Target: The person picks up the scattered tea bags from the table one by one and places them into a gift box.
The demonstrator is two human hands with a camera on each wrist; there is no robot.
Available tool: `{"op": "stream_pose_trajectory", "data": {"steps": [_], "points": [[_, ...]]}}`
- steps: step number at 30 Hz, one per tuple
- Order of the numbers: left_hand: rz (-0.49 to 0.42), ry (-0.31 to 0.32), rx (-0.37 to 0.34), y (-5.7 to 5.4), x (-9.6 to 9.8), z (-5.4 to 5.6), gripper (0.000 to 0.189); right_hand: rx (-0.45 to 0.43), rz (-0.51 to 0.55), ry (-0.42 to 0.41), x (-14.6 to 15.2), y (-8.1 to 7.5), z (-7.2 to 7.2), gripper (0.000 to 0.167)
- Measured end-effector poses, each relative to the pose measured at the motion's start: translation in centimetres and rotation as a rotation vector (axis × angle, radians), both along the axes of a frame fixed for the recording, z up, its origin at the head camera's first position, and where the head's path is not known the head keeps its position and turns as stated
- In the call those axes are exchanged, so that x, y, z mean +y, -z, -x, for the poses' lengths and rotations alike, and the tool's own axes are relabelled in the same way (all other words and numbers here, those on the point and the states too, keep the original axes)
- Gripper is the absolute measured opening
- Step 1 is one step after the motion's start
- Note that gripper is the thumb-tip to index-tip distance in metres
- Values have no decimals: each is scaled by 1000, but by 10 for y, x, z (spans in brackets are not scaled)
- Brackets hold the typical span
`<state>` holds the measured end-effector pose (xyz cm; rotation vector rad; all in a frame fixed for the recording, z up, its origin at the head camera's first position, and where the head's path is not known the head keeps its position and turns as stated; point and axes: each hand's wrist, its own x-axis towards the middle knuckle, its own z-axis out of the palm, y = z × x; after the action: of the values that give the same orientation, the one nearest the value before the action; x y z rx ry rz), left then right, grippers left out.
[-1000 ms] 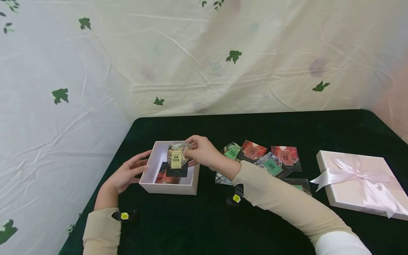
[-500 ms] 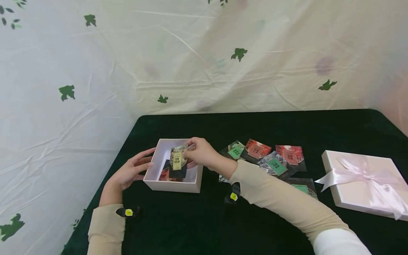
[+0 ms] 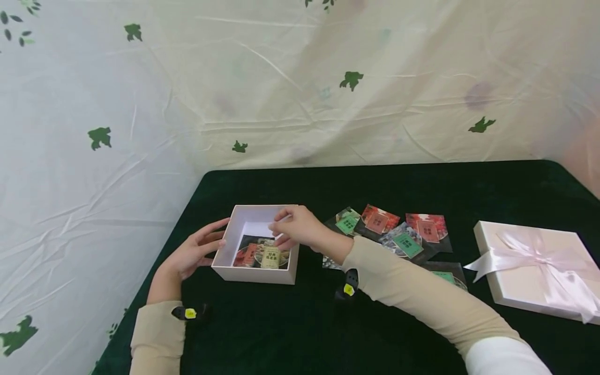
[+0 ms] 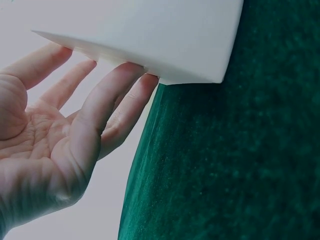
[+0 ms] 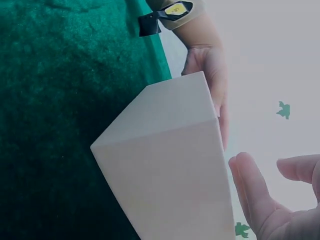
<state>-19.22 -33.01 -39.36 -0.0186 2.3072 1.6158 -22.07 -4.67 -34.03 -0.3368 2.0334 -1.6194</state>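
Observation:
In the head view a pale open box (image 3: 255, 275) sits on the dark green table. My left hand (image 3: 191, 252) touches its left side; in the left wrist view, the fingertips (image 4: 132, 70) rest against the outer wall. Inside the box lie a tea packet with a yellow label (image 3: 271, 258) and a packet with a red label (image 3: 248, 255), side by side and partly overlapping. Over the box's right wall hovers my right hand (image 3: 295, 226), with nothing in its fingers. In the right wrist view, a gap shows between its thumb and fingers (image 5: 252, 182).
Right of the box lie several loose packets, among them a red one (image 3: 427, 229) and a green-labelled one (image 3: 407, 245). Farther right is a pale pink lid (image 3: 511, 281) with a satin bow (image 3: 534, 258). A white leaf-printed cloth (image 3: 290, 94) hangs behind the table.
The yellow-labelled tea packet, pinched by my right hand above the box before, now lies inside it, let go. The right hand's fingers have parted. My left hand stays at the box's side.

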Motion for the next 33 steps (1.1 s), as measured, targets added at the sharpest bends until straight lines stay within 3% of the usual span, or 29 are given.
{"op": "stream_pose_trajectory", "data": {"steps": [8,19,28,33], "points": [[-3,6,3,2,-1,0,67,29,-2,-20,12,-5,-2,33],[-2,8,4,3,-1,1,67,205,-91,-61,47,-15,-9,27],[-3,0,3,4,0,0,67,349,-224,-106,81,-32,-12,27],[-2,3,5,4,-1,0,67,401,-255,-112,99,-33,-14,27]]}}
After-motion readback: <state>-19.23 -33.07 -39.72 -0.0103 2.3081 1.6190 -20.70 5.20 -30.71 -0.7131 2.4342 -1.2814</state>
